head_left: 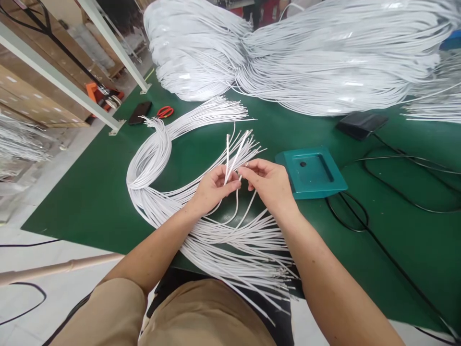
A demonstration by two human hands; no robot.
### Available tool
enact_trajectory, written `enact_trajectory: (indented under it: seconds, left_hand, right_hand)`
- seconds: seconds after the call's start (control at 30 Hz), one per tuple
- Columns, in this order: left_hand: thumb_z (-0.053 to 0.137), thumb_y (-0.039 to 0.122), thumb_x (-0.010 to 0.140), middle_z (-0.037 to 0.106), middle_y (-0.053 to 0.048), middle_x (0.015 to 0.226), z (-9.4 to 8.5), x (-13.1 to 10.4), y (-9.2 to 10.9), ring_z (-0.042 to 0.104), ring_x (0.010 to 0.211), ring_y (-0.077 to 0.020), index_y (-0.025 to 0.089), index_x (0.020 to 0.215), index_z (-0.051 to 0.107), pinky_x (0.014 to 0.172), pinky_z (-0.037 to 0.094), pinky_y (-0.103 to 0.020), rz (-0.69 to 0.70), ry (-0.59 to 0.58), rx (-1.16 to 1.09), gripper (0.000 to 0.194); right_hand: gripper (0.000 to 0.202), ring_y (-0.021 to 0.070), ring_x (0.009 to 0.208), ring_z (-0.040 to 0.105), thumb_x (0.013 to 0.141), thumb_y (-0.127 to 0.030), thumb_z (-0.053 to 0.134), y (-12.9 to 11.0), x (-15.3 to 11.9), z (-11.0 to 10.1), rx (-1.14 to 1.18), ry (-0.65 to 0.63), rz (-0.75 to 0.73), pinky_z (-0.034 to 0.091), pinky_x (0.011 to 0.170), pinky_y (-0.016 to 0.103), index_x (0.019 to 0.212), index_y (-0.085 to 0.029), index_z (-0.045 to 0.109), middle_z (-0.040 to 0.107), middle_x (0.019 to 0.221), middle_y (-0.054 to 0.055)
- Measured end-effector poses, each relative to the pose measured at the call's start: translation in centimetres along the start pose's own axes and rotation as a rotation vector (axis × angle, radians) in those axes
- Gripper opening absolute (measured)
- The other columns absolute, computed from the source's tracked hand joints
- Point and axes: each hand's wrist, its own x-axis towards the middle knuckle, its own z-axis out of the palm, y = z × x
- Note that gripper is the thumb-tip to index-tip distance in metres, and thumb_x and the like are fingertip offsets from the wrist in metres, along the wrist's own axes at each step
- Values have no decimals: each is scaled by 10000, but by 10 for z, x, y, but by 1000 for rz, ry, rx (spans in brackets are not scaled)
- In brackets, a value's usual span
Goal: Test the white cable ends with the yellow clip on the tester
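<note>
My left hand (217, 187) is closed around a few white wires (235, 161), whose ends stick up above the fingers. Just to its right, my right hand (264, 180) pinches a white wire between thumb and forefinger, close to the left fingertips. Below both hands, a large bundle of white wires (230, 240) spreads out to the right and hangs over the table's front edge. Its wires gather at the left and curl round into a loop (151, 154). More loose ends fan out behind my hands.
A teal tray-like device (312, 173) stands right of my right hand, with black cables (382, 240) beyond it. Red-handled scissors (165, 112) and a dark phone-like object (140, 113) lie at the back left. A huge heap of white wires (324, 57) covers the far side. Metal posts (115, 48) rise at left.
</note>
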Motion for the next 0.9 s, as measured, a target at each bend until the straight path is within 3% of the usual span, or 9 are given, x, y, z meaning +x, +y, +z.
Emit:
enact_trajectory:
  seconds: [0.27,0.4,0.5,0.6,0.67,0.73,0.8,0.9]
  left_hand:
    - [816,281,726,642,5,852,4,0,4,527,650,-36,138,718,466,578,395,-174,-15,-34,-101,379]
    - [822,309,717,636,0,819,4,-1,6,602,709,-72,144,750,471,590,433,-177,-65,-40,-139,390]
    - [824,350,712,648,-8,791,5,-1,6,623,673,-89,146,874,542,510,397,-173,-71,-34,-144,384]
    - [842,367,683,661,-8,776,5,-1,2,623,618,-87,154,832,488,448,331,-169,-34,10,-128,439]
    - [831,382,697,671,-8,763,4,0,0,625,601,-85,164,798,433,448,327,-169,-12,13,-106,465]
    - [803,391,735,681,-11,761,3,0,-1,634,607,-89,170,812,416,456,330,-171,-12,-9,-72,453]
    - [783,388,763,686,-12,767,3,-1,-1,641,619,-93,172,848,420,462,333,-172,-19,-26,-44,431]
    - [778,389,773,685,-16,779,2,-2,2,643,624,-96,166,947,461,461,334,-170,-38,-49,-33,424]
  right_hand:
    - [194,77,530,455,810,-306,642,7,2,0,121,-99,-18,380,575,246,721,-140,685,528,557,-32]
    - [184,77,546,452,789,-299,652,6,1,0,307,-201,86,354,553,240,695,-140,651,524,589,-22]
    - [219,79,539,461,770,-266,655,2,0,3,393,-237,164,341,523,231,601,-153,571,489,560,-25]
    - [336,77,524,453,754,-253,653,2,0,4,441,-261,213,306,489,226,505,-170,442,442,522,-30]
    - [246,73,517,450,737,-246,667,2,0,4,426,-239,220,311,493,226,558,-159,522,479,533,-30]
    - [97,72,524,466,721,-228,679,1,-1,3,388,-195,182,351,528,228,768,-144,667,535,573,-37]
    - [261,73,540,481,729,-220,675,-1,-2,3,355,-167,121,387,568,232,979,-153,705,540,587,-57]
    - [208,80,562,512,742,-267,702,-1,-2,3,295,-157,52,410,579,238,915,-151,703,565,614,-48]
